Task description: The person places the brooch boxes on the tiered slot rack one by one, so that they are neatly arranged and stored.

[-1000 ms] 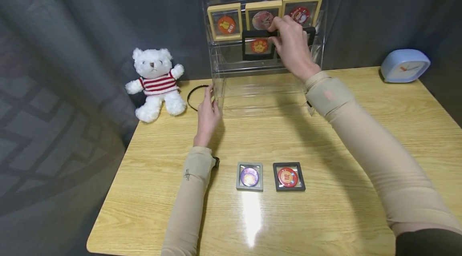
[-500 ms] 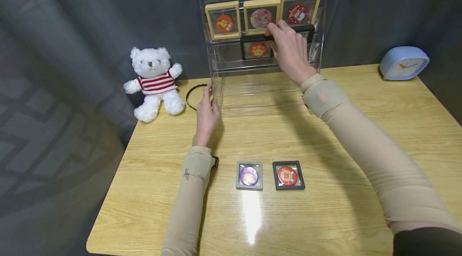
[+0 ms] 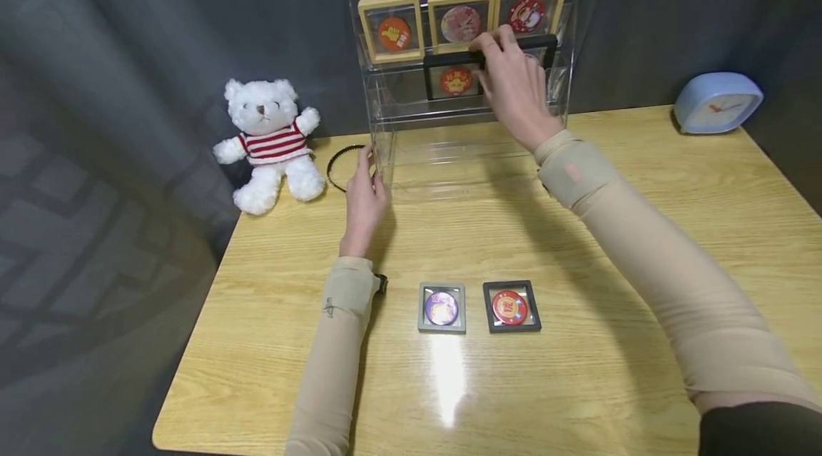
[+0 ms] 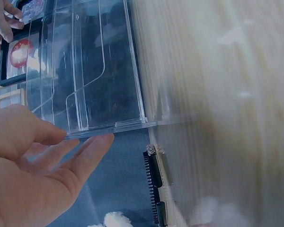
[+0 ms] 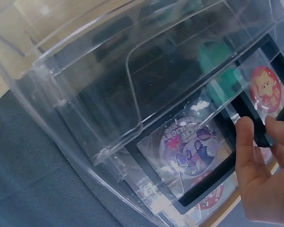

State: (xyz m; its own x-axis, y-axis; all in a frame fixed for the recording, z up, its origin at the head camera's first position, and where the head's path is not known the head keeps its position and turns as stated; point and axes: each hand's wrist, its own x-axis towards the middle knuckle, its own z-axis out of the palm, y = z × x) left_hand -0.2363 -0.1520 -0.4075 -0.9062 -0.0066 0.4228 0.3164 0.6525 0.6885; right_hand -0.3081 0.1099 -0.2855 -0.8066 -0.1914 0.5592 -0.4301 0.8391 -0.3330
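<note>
In the head view my right hand (image 3: 516,88) pinches the upper right corner of a black square frame (image 3: 429,81) holding a red badge with a yellow star. That frame is on the middle tier of a clear acrylic rack (image 3: 443,153). Beside it, partly covered by the hand, is another black frame (image 3: 546,48); the right wrist view shows a purple cartoon badge (image 5: 191,146) inside it. My left hand (image 3: 364,206) touches the rack's left side low down, its fingers (image 4: 92,151) nearly straight against the clear edge in the left wrist view.
Three yellow frames (image 3: 389,58) line the upper tier. A grey frame (image 3: 422,310) and a black frame (image 3: 535,313) lie on the wooden table (image 3: 276,342). A white teddy bear (image 3: 263,110), a black headband (image 3: 330,163) and a blue clock (image 3: 690,108) stand around the rack.
The star-badge frame has settled slightly lower on its tier, my right hand going down with it. My left hand stays at the rack's side. The whole head view has shifted a little.
</note>
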